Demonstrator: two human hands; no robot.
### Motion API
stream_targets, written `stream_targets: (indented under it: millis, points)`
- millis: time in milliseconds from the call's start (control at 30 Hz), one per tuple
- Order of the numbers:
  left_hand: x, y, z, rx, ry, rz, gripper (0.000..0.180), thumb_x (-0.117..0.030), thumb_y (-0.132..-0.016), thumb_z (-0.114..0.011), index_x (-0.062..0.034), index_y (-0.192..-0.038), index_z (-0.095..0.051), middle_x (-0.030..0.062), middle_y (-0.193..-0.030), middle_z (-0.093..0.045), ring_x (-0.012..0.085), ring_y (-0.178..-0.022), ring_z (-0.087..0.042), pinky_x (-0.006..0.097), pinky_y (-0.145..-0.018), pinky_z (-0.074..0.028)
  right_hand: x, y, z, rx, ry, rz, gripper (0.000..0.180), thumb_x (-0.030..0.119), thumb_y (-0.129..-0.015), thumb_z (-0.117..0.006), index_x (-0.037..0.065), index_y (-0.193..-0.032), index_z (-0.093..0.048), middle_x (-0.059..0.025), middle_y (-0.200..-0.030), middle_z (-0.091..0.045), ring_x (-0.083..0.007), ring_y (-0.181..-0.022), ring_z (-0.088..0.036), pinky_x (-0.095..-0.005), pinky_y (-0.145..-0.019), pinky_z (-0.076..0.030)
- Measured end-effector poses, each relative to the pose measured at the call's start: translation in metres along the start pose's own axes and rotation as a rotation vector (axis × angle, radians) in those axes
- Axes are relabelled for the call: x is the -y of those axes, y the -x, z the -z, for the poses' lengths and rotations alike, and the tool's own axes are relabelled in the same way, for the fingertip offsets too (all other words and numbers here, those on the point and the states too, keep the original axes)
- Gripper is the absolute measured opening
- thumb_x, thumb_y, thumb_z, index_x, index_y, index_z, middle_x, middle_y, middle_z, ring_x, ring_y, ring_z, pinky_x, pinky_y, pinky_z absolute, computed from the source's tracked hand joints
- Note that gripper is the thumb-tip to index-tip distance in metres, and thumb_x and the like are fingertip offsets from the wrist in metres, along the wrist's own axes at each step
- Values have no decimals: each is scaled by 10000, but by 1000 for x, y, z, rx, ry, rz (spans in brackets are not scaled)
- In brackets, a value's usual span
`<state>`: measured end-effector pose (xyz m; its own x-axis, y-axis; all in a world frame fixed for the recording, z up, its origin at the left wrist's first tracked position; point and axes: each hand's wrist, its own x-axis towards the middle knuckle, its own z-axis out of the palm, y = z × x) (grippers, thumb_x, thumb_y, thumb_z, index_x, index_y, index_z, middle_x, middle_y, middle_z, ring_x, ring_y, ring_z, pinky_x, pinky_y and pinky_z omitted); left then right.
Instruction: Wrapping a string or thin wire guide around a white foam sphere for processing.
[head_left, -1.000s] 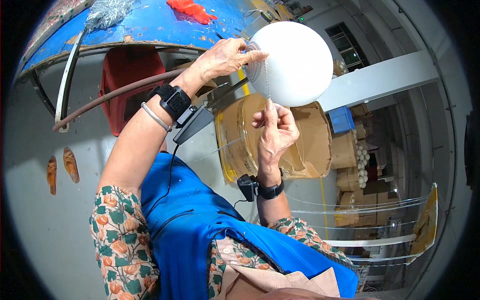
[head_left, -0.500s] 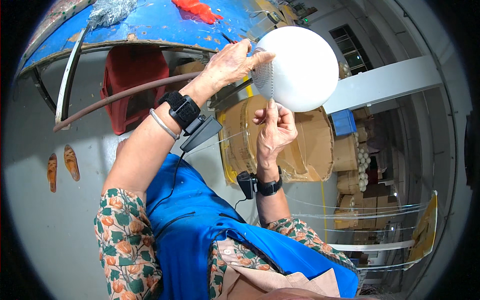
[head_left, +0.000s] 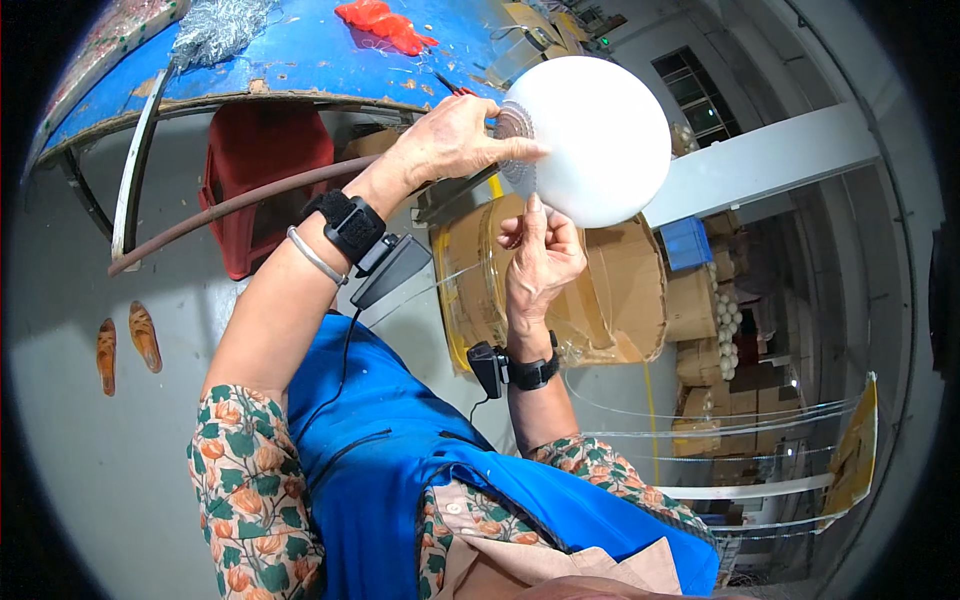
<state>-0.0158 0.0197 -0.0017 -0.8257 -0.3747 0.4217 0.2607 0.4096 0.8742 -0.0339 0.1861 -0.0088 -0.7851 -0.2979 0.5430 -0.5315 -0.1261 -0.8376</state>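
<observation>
While your L hand [head_left: 450, 140] spans the trim [head_left: 515, 121] coiled on the L side of the white ball [head_left: 605, 140] held up front, thumb straight, true grip unclear, your R hand [head_left: 543, 258], upright below w/ fingers curled, pinches the trim's end nr the ball's lower edge.

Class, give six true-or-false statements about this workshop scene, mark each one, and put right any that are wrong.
1. The left hand is on the white ball, over part of its silvery spiral. True.
2. The right hand lies flat on the blue table. False: it is raised by the ball's lower left edge, thumb upward.
3. A red bundle lies on the blue table. True.
4. The plastic stool is green. False: it is red.
5. The two shoes are at the picture's right. False: they are at its left.
6. Both wrists wear black straps. True.
</observation>
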Motion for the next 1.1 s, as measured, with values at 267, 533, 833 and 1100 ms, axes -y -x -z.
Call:
stream_targets:
  millis: [267,533,833,1100]
  points:
    - [13,-4,-1,-89,13,88,851,-732,-639,-533,61,-945,-556,203,-863,-597,275,-840,-593,371,-722,-463,19,-3,8,131,-26,-31,158,122,-840,-589,-17,-771,-560,-58,-591,-581,-68,-483,-516,-187,-463,-435]
    - [15,-5,-10,-185,-30,80,792,-740,-678,-471,22,-892,-506,208,-860,-587,326,-825,-580,407,-708,-446,2,-9,0,48,-1,59,170,133,-843,-586,-15,-765,-560,-53,-591,-586,-62,-491,-526,-186,-470,-448]
    - [12,-2,-16,-253,-80,35,707,-676,-751,-443,11,-911,-493,209,-842,-591,357,-831,-574,423,-710,-442,-6,-12,0,52,13,57,181,142,-844,-585,-5,-743,-556,-43,-588,-584,-54,-488,-522,-180,-464,-443]
    - [5,1,-13,-179,-73,15,666,-634,-784,-440,-1,-980,-508,191,-806,-599,348,-804,-581,418,-704,-448,-10,-14,-2,15,-4,79,198,155,-842,-591,5,-720,-550,-36,-569,-576,-46,-475,-509,-172,-444,-425]
